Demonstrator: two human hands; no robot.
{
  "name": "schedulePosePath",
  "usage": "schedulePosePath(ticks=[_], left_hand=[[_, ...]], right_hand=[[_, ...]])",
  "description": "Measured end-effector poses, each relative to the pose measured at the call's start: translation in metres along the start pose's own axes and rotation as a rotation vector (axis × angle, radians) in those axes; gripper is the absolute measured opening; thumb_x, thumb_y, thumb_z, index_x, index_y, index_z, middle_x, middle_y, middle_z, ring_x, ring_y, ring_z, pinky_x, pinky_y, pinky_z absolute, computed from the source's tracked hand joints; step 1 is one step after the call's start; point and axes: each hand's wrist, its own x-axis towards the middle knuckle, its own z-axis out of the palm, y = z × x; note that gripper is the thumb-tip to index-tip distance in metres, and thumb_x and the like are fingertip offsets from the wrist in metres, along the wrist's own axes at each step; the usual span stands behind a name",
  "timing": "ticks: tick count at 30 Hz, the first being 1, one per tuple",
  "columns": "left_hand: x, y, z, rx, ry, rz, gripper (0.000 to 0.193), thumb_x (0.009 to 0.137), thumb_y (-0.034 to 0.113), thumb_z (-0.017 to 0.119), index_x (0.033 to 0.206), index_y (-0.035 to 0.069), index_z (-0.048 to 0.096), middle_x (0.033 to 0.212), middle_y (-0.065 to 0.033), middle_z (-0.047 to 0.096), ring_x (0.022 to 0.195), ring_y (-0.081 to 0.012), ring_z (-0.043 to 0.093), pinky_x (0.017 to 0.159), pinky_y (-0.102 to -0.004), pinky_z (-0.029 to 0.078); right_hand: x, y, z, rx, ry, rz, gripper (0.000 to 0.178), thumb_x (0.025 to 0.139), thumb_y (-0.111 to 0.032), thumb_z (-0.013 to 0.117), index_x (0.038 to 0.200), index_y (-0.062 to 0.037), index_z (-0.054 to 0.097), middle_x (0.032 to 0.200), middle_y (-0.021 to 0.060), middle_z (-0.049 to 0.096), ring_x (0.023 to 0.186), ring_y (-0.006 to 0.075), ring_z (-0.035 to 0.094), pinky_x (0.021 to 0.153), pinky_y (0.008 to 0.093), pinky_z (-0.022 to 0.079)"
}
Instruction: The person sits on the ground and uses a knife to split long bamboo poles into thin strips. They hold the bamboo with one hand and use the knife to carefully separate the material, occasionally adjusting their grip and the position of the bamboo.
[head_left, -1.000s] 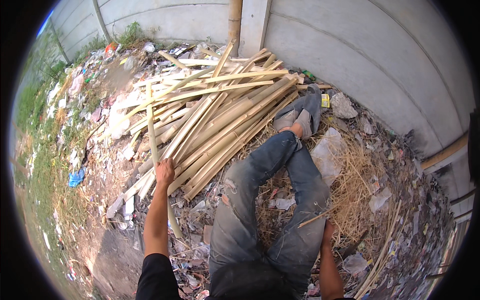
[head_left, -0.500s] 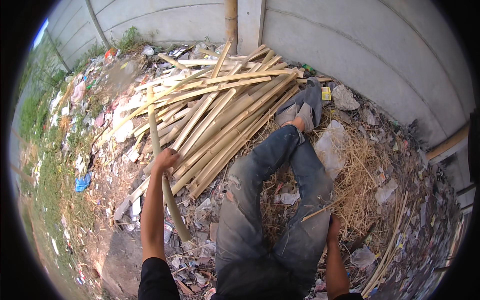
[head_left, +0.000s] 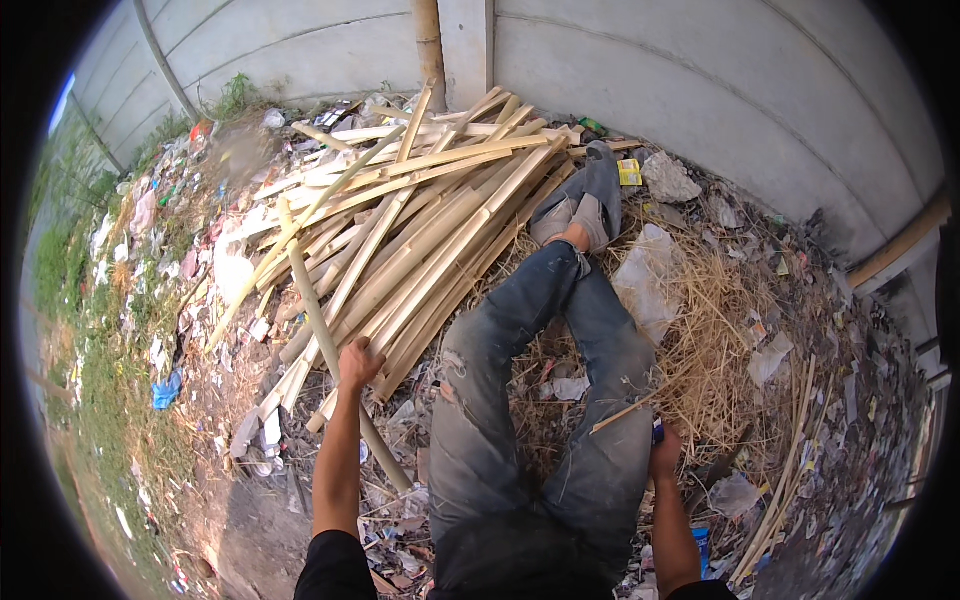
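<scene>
A heap of split bamboo strips [head_left: 430,235] lies ahead of me, slanting from far right to near left. My left hand [head_left: 360,362] is closed around a bamboo strip [head_left: 328,408] at the near end of the heap. Beside it, a greenish bamboo piece [head_left: 312,300] runs crosswise, passing by my left wrist. My right hand [head_left: 665,452] is low beside my right thigh, its fingers closed on a small-ended object with a blue tip [head_left: 658,432]; most of that is hidden in the hand. A thin bamboo sliver [head_left: 622,414] rests across my right trouser leg.
My legs [head_left: 600,330] stretch forward, feet against the heap's right side. Straw-like shavings [head_left: 715,330] and a white plastic sheet [head_left: 648,280] lie to their right. Litter covers the ground. A grey panel wall [head_left: 700,100] and upright bamboo pole [head_left: 428,45] stand behind. Thin strips [head_left: 785,480] lie at lower right.
My left hand has come nearer to me and slightly right, and a strip under it has slid toward me. The right hand stays by the thigh. The view has shifted a little.
</scene>
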Motion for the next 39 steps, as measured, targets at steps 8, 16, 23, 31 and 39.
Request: schedulePosePath(ticks=[8, 16, 23, 31, 39], left_hand=[[-0.023, 0.003, -0.039, -0.106, 0.116, 0.18, 0.04, 0.071, 0.03, 0.08, 0.091, -0.003, 0.068, 0.08, -0.0206, 0.068, 0.075, -0.0315, 0.068, 0.072, -0.0427, 0.052], [0.007, 0.1, -0.115, -0.66, 0.464, 0.239, 0.02, 0.089, 0.017, 0.077, 0.088, 0.0, 0.069, 0.067, 0.0058, 0.056, 0.06, -0.003, 0.042, 0.053, -0.0235, 0.032], [0.023, 0.166, -0.204, -0.865, 0.735, 0.37, 0.023, 0.092, 0.02, 0.079, 0.098, 0.001, 0.066, 0.071, -0.0001, 0.062, 0.059, -0.0053, 0.052, 0.052, -0.0212, 0.038], [-0.034, 0.242, -0.26, -0.78, 0.95, 0.414, 0.026, 0.083, 0.018, 0.087, 0.089, 0.0, 0.07, 0.081, -0.0073, 0.073, 0.07, -0.0084, 0.066, 0.064, -0.0221, 0.052], [-0.093, 0.276, -0.129, -1.17, 0.661, 0.379, 0.027, 0.087, 0.02, 0.083, 0.095, -0.002, 0.069, 0.075, -0.0026, 0.068, 0.059, -0.0049, 0.056, 0.055, -0.0204, 0.041]], right_hand=[[0.006, 0.004, -0.004, -0.033, 0.176, 0.082, 0.012, 0.087, -0.011, 0.071, 0.085, 0.0006, 0.067, 0.069, 0.0136, 0.063, 0.064, 0.0238, 0.064, 0.061, 0.0377, 0.048], [0.008, -0.006, -0.023, -0.036, 0.043, 0.223, 0.018, 0.084, -0.016, 0.068, 0.093, -0.0006, 0.064, 0.082, 0.0227, 0.064, 0.079, 0.0449, 0.064, 0.071, 0.0494, 0.048], [-0.04, 0.027, -0.044, -0.156, -0.127, 0.615, 0.04, 0.081, -0.014, 0.07, 0.118, -0.0012, 0.065, 0.101, 0.0257, 0.068, 0.096, 0.044, 0.067, 0.081, 0.0503, 0.053], [-0.03, -0.012, -0.047, 0.048, 0.27, 0.426, 0.038, 0.088, -0.011, 0.073, 0.122, -0.0027, 0.062, 0.12, 0.0193, 0.061, 0.111, 0.0339, 0.063, 0.093, 0.0462, 0.051], [0.022, -0.161, -0.047, 0.619, 0.286, 0.032, 0.027, 0.09, -0.008, 0.072, 0.116, -0.0049, 0.065, 0.113, 0.0099, 0.064, 0.099, 0.0222, 0.066, 0.088, 0.0366, 0.052]])
